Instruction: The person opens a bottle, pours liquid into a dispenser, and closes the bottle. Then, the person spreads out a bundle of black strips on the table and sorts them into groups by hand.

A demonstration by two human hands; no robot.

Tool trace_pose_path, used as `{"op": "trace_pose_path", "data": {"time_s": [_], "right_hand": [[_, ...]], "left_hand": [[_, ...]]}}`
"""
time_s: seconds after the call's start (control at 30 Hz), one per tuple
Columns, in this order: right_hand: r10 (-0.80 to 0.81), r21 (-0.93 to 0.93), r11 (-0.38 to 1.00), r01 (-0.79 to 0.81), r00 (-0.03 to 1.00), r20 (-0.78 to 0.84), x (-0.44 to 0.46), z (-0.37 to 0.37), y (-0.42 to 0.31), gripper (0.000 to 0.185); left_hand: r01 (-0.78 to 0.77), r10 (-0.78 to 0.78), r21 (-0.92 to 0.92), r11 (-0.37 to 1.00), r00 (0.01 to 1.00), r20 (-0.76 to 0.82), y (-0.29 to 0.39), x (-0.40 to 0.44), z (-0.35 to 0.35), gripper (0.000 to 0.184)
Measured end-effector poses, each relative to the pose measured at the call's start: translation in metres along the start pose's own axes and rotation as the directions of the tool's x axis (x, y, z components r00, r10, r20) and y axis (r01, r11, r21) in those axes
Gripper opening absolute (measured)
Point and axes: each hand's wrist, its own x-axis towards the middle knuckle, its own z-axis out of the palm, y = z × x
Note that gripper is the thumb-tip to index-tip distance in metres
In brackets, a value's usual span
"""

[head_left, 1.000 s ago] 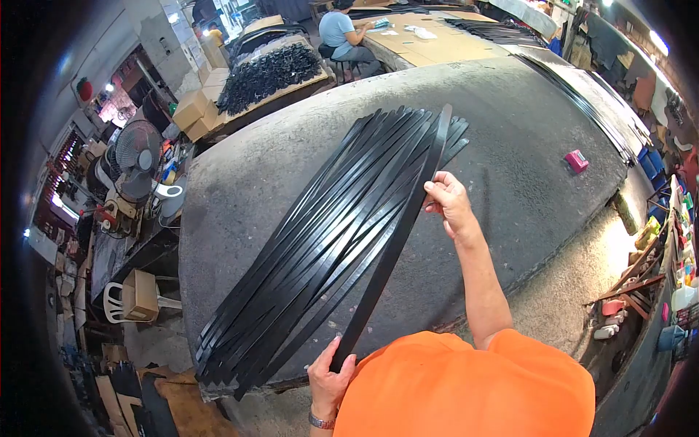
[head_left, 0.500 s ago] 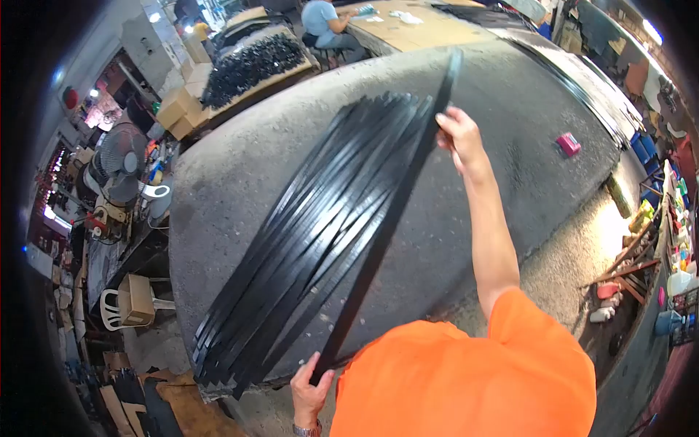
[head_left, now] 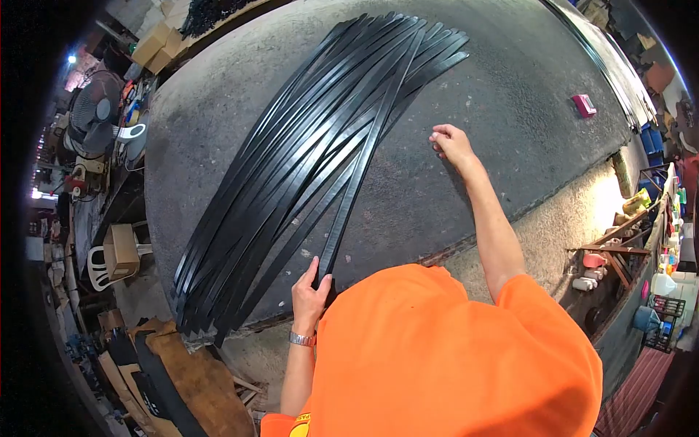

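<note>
A pile of long, shiny black straps, which look like leather belt strips, lies fanned out on the dark worktable. My left hand, with a metal watch at its wrist, grips the near end of one black strap between thumb and fingers. That strap lies along the right side of the pile, its far end crossing over other straps. To the right of the pile, my right hand is raised above the table with curled fingers. Nothing shows in it, and it is apart from the straps.
A small pink box sits on the table's right part. Left of the table are a fan and a cardboard box on a white chair. Brown and black sheets lie at lower left. Bottles and a shelf line the right.
My right hand has let go of the strap's far end and moved back. The strap, lifted before, now rests on the pile. My view has tilted downward.
</note>
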Motion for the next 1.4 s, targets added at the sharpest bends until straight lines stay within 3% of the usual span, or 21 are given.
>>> {"op": "trace_pose_path", "data": {"time_s": [0.23, 0.3, 0.47, 0.5, 0.83, 1.07, 1.4], "right_hand": [[0.038, -0.006, 0.999, -0.038, 0.999, -0.01, -0.037, 0.012, 0.01, 0.036], [0.021, -0.082, 0.996, -0.02, 1.0, 0.001, -0.043, 0.02, 0.012, 0.037], [0.021, -0.142, 0.99, -0.018, 0.999, 0.024, -0.047, 0.039, 0.02, 0.038], [-0.05, -0.194, 0.98, 0.052, 0.999, 0.017, -0.043, 0.041, 0.028, 0.035], [0.056, -0.096, 0.994, -0.058, 0.998, -0.018, -0.048, 0.043, 0.019, 0.028], [0.055, -0.189, 0.98, -0.063, 0.997, -0.046, -0.049, 0.045, 0.015, 0.028], [0.041, -0.174, 0.983, -0.051, 0.997, -0.06, -0.052, 0.045, 0.01, 0.027]], "left_hand": [[0.046, -0.046, -0.017, 0.999, 0.998, 0.034, 0.001, 0.003, -0.003, 0.056], [0.064, -0.063, -0.023, 0.998, 0.997, 0.047, 0.001, 0.004, -0.003, 0.056], [-0.01, 0.01, -0.028, 1.0, 1.0, -0.001, -0.004, 0.003, 0.0, 0.056], [-0.015, 0.015, -0.037, 0.999, 1.0, -0.007, -0.005, 0.003, 0.0, 0.057], [-0.042, 0.042, -0.026, 0.999, 0.999, -0.003, -0.009, 0.002, 0.0, 0.058], [-0.014, 0.014, -0.034, 0.999, 1.0, 0.011, -0.001, 0.003, -0.004, 0.055], [-0.033, 0.033, -0.025, 0.999, 0.999, 0.0, -0.006, 0.003, -0.003, 0.053]]}}
